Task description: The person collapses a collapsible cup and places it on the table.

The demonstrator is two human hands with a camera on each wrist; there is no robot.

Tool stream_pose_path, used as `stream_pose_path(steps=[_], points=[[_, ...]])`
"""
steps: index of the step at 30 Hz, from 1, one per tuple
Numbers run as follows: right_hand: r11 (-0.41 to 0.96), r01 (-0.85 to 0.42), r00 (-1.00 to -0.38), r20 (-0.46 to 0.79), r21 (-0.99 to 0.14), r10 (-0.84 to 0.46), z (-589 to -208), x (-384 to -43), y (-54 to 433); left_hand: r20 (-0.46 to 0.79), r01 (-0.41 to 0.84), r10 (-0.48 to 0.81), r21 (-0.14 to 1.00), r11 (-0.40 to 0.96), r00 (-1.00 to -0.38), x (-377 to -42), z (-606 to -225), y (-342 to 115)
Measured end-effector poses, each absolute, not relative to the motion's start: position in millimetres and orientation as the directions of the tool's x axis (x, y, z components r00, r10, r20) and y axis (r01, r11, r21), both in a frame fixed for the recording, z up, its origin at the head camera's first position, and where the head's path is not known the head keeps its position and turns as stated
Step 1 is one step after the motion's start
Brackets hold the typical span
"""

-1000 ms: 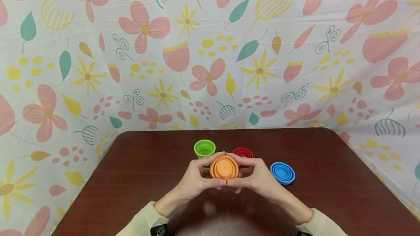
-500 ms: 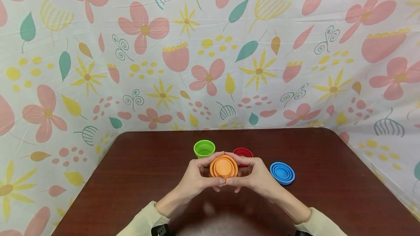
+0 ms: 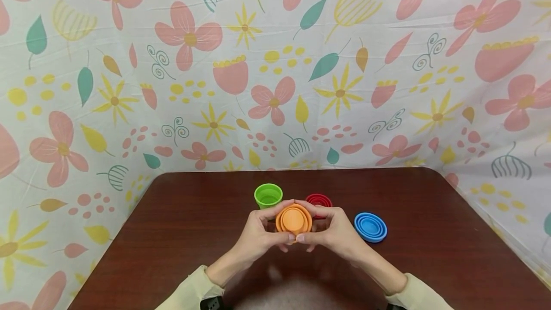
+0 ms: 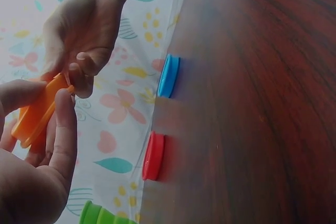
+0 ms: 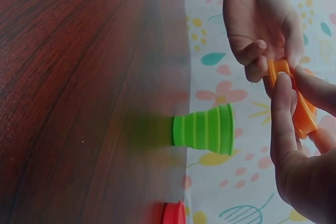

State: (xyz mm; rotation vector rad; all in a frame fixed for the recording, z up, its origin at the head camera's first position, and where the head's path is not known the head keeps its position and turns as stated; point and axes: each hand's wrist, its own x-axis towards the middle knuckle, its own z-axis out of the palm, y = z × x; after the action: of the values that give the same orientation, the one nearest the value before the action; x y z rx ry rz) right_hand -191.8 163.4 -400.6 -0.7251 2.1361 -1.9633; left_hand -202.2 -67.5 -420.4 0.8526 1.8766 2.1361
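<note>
An orange collapsible cup (image 3: 294, 220) is held up off the table between both hands, its concentric rings toward the head camera. My left hand (image 3: 255, 232) grips its left side, thumb at the lower edge and fingers over the top. On the other side my right hand (image 3: 337, 231) mirrors that grip, and the two thumb tips nearly meet. Seen from the left wrist, the orange cup (image 4: 43, 109) looks flat, with fingertips on its rim. The right wrist view shows the orange cup (image 5: 294, 98) edge-on, pinched by fingers of both hands.
Behind the hands a green collapsible cup (image 3: 268, 195) stands extended. A flattened red cup (image 3: 319, 200) sits behind the right hand, partly covered. To the right lies a flattened blue cup (image 3: 370, 227). The dark wooden table (image 3: 193, 219) meets a flower-patterned cloth (image 3: 275, 61) at the back.
Both hands keep hold of the orange cup in almost the same place, with only a tiny shift. The green, red and blue cups stay where they were.
</note>
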Motion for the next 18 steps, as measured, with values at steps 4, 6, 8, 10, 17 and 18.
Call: stream_pose_path(steps=[4, 6, 8, 10, 17, 18], points=[[0.045, -0.243, -0.880, 0.201, -0.969, -0.430, -400.9, -192.0, 162.6, 0.298, 0.240, 0.472, 0.954, -0.180, -0.829, -201.4, -420.1, -67.0], [0.048, -0.240, -0.884, 0.198, -0.970, -0.425, -401.2, -192.2, 162.3, 0.299, 0.244, 0.466, 0.954, -0.177, -0.832, -201.0, -420.0, -66.4], [0.049, -0.236, -0.887, 0.195, -0.970, -0.419, -401.5, -192.2, 162.2, 0.298, 0.243, 0.459, 0.954, -0.176, -0.837, -200.6, -420.0, -65.7], [0.050, -0.238, -0.889, 0.197, -0.970, -0.414, -401.7, -192.2, 161.7, 0.291, 0.236, 0.452, 0.956, -0.174, -0.843, -199.9, -419.8, -65.1], [0.058, -0.230, -0.896, 0.188, -0.972, -0.403, -401.4, -192.6, 159.6, 0.271, 0.222, 0.420, 0.962, -0.161, -0.866, -198.7, -420.8, -63.8], [0.060, -0.227, -0.897, 0.185, -0.972, -0.401, -401.3, -192.7, 159.2, 0.270, 0.223, 0.414, 0.962, -0.159, -0.869, -198.8, -421.0, -63.4]])
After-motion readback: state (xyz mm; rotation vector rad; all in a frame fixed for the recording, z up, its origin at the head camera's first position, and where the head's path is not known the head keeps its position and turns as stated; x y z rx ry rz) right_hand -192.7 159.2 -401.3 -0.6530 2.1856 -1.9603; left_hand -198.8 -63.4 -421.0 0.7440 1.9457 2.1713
